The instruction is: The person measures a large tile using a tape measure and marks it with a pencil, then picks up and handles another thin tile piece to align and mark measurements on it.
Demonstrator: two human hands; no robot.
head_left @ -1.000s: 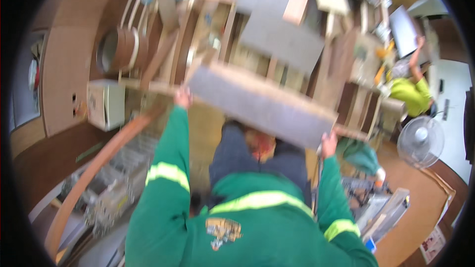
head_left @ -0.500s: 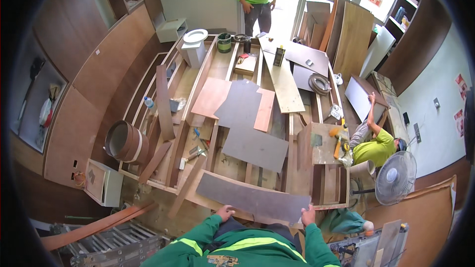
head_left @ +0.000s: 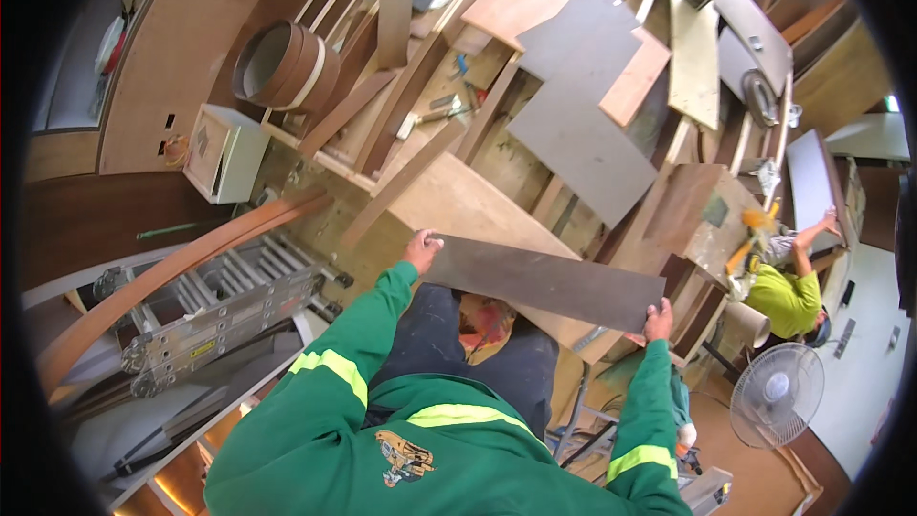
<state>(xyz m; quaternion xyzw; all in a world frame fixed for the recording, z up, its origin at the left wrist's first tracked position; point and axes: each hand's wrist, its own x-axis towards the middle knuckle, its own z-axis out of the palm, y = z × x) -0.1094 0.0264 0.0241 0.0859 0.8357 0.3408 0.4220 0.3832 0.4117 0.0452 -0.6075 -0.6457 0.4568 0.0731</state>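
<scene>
Open floor is seen beside left hand; across to right hand, board is clasped by end edges, fingers closed.

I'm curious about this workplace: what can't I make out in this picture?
In the head view:
Underside of the dark board: faces away.
Red thing: partly hidden by the dark board and the legs.
White wall: cut off by the picture's right edge.
Fan: blades too blurred to tell if spinning.
</scene>
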